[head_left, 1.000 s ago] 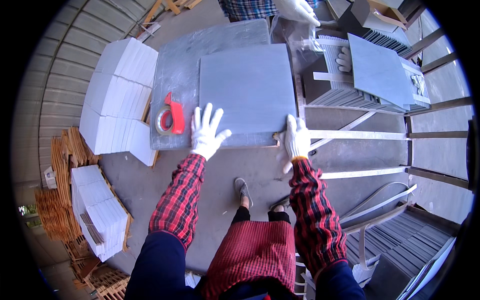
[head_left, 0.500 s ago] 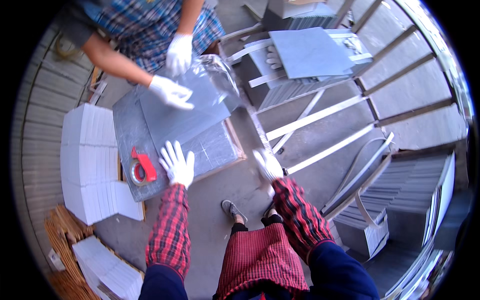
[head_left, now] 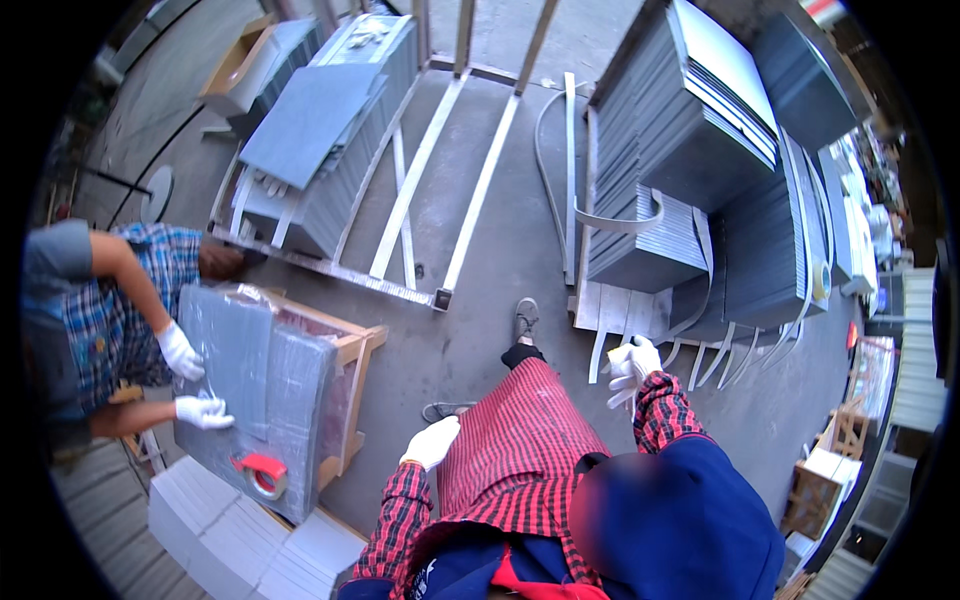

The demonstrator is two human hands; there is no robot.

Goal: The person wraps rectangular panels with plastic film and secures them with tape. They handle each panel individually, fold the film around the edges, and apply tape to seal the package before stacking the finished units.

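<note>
My left hand, in a white glove, hangs beside my red checked apron, its fingers stretched out and nothing seen in them. My right hand, also gloved in white, is out to the right, near the pale straps that hang off a low pallet. Its fingers look curled, with something whitish drooping below them that I cannot make out. To the left, a co-worker's two gloved hands rest on a grey sheet on a plastic-wrapped stack. A red tape dispenser lies on that stack.
A pallet bearing tall stacks of grey panels stands at the right. At the far left, more panels sit on a metal frame. White stacked boards stand at lower left. Grey floor lies between.
My view has turned right, and the wrapped stack now sits farther left. My left hand has come off the stack to beside my apron. My right hand is now near the strapped pallet.
</note>
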